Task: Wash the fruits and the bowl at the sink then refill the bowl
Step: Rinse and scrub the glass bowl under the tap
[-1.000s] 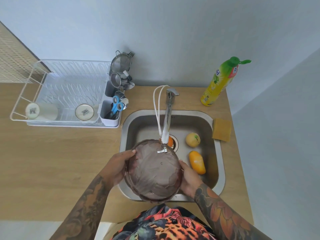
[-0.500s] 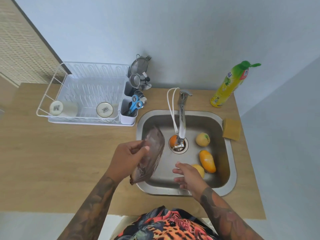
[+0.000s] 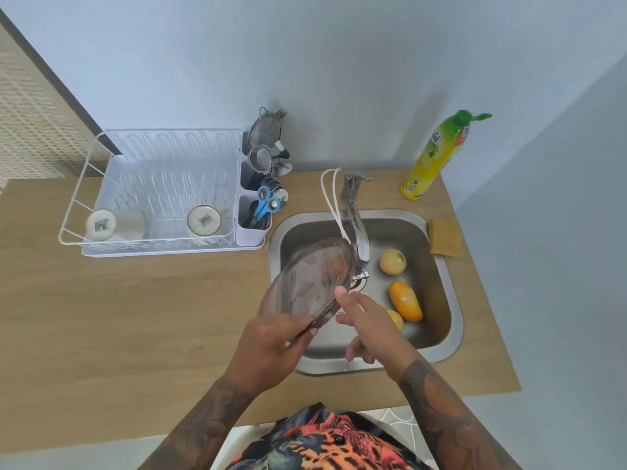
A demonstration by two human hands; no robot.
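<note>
The left hand (image 3: 271, 347) pinches the near rim of the bowl (image 3: 310, 279), thumb on top and fingers curled under, and holds it tilted over the left part of the sink (image 3: 451, 293), its far edge just beside the faucet (image 3: 356, 228) spout. The right hand (image 3: 368, 325) holds nothing; its fingers are straight and loosely spread, the thumb tip touching or nearly touching the bowl's right edge. Three fruits lie on the sink floor to the right: a round yellow fruit (image 3: 392, 261), an orange mango (image 3: 405, 301) and a small yellow fruit (image 3: 395, 318) partly hidden behind the right hand. The bowl looks translucent, brownish and rigid, probably glass or hard plastic; if glass, it would be fairly heavy for a one-handed rim pinch and could crack against the steel spout or basin. Wet, it is likely slippery, so a safer hold would be both hands on opposite rims or a palm under the base. Whether water is running cannot be told
</note>
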